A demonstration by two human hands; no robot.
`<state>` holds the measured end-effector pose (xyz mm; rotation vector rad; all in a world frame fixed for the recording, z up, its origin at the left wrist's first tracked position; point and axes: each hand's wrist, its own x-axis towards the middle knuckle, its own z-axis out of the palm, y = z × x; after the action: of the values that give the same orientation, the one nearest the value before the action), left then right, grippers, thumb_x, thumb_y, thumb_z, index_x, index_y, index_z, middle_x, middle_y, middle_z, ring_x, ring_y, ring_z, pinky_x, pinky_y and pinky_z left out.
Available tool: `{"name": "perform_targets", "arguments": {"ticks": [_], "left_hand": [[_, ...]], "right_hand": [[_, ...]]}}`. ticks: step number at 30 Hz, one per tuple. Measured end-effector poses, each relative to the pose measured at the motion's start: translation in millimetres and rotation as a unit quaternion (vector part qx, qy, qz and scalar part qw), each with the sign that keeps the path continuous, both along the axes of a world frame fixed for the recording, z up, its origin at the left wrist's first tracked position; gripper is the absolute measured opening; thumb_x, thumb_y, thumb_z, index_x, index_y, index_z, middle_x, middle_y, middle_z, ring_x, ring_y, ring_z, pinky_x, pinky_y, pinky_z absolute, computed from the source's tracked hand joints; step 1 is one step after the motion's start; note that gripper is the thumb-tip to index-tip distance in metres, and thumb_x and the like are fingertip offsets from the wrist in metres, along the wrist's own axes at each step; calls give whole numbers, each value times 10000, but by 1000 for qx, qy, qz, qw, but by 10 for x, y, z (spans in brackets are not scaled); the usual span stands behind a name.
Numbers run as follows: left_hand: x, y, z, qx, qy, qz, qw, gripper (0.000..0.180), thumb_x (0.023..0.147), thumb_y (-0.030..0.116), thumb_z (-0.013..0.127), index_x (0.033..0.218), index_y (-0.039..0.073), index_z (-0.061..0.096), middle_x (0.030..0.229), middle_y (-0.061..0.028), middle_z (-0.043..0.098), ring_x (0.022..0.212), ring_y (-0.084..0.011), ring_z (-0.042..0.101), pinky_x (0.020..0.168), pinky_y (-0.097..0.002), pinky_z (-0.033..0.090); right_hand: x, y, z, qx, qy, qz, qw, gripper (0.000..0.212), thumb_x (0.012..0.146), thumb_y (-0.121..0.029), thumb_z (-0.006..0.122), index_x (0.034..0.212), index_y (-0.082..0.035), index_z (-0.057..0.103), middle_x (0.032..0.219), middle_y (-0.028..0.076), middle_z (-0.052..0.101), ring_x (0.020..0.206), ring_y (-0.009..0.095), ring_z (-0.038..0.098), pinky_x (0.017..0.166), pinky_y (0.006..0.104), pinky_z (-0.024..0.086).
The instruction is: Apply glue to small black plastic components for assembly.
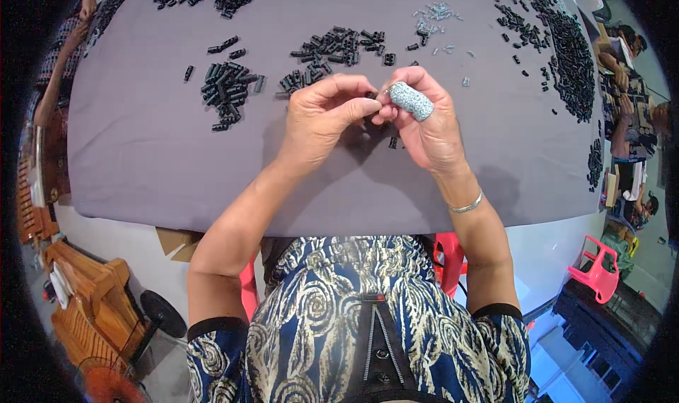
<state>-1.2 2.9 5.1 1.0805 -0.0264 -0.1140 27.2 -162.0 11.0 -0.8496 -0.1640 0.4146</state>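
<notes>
My left hand (315,120) pinches a black piece (370,95); what my right hand (431,130) grips, I can't tell; grey cloth (339,201) stretches to its near edge.

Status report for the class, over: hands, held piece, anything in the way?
Left hand pinching small dark piece; right hand close alongside. Piece mostly hidden by fingers. Black pieces piled beyond.

Bent left fingers (358,108) beside right fingers (419,81)

Table cover (155,148) matt cloth; black pieces (225,90) smooth, plastic-looking; bracelet (467,203) shiny metal.
</notes>
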Motion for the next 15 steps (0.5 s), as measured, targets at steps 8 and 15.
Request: {"name": "perform_targets", "arguments": {"ticks": [8,15], "left_hand": [[4,-26,18,84,-49,26,995,151,839,-22,623,989,-18,626,948,-38,606,861,-95,595,683,-227,517],[4,-2,-20,134,-50,3,990,249,791,-26,668,1033,4,617,871,-20,611,759,-60,578,646,-211,510]], "right_hand": [[23,-61,26,-182,-92,-53,978,103,839,-46,644,926,-4,610,823,18,610,684,68,565,608,204,488],[35,-92,26,-252,-164,-67,952,89,821,-20,654,907,-24,632,821,-12,606,690,42,546,589,183,459]]}}
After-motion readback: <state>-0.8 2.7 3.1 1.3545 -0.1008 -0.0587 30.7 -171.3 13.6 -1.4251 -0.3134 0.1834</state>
